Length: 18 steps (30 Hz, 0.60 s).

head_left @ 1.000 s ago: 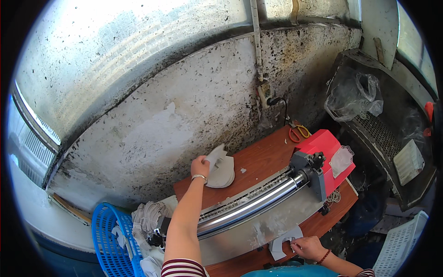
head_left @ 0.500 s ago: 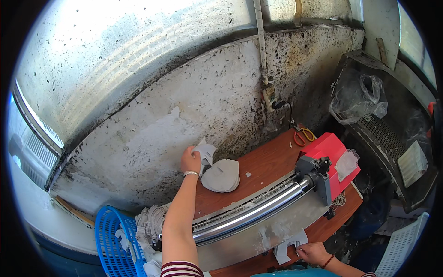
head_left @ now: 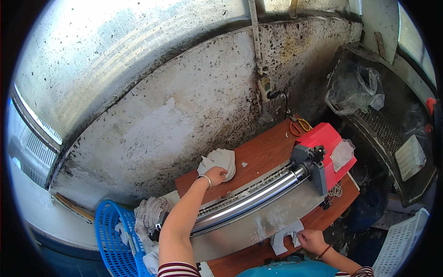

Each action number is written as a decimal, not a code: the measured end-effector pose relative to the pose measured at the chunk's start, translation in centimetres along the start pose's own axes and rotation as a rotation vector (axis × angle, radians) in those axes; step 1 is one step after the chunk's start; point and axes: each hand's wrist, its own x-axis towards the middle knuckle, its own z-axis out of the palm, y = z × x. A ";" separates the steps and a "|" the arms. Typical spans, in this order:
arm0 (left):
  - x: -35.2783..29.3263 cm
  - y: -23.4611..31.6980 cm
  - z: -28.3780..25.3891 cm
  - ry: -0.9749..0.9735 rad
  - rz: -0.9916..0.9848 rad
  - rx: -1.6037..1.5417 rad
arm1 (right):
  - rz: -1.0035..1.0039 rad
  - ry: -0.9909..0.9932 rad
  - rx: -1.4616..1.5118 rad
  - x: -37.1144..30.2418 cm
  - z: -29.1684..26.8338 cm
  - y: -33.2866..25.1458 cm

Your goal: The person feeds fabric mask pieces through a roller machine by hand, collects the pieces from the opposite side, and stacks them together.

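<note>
My left hand (head_left: 215,175) reaches across the machine to a stack of pale grey cut pieces (head_left: 224,159) on the far side of the tabletop. Its fingers are curled at the near edge of the stack, and whatever they may grip is hidden. At the front edge my right hand (head_left: 312,241) pinches a curved pale cut piece (head_left: 279,240), which lies partly on the metal feed plate. Between the hands runs a roller machine with a shiny steel roller (head_left: 249,199) and a red end housing (head_left: 328,147).
Scissors (head_left: 300,125) with red and yellow handles lie at the table's back corner. A blue basket (head_left: 104,231) and bundled grey cloth-like material (head_left: 151,213) are at left. A white crate (head_left: 399,244) stands at right, below a dark rack (head_left: 376,127) with plastic bags.
My left hand has come down from beside the wall, and the piece it held now appears to lie on the stack. My right hand still grips its piece at the front edge.
</note>
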 end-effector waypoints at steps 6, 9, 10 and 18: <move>-3.6 1.5 -0.7 0.191 0.094 0.017 | 0.173 0.081 -0.224 -0.2 0.5 0.5; -6.2 3.9 -2.0 0.369 0.029 -0.415 | 0.207 -0.002 -0.225 -0.7 1.7 1.3; -6.8 4.5 -2.1 0.423 0.018 -0.512 | 0.190 -0.016 -0.257 -0.8 2.0 1.4; -12.1 10.8 1.0 0.362 0.217 -0.517 | 0.230 0.044 -0.221 0.4 4.0 2.6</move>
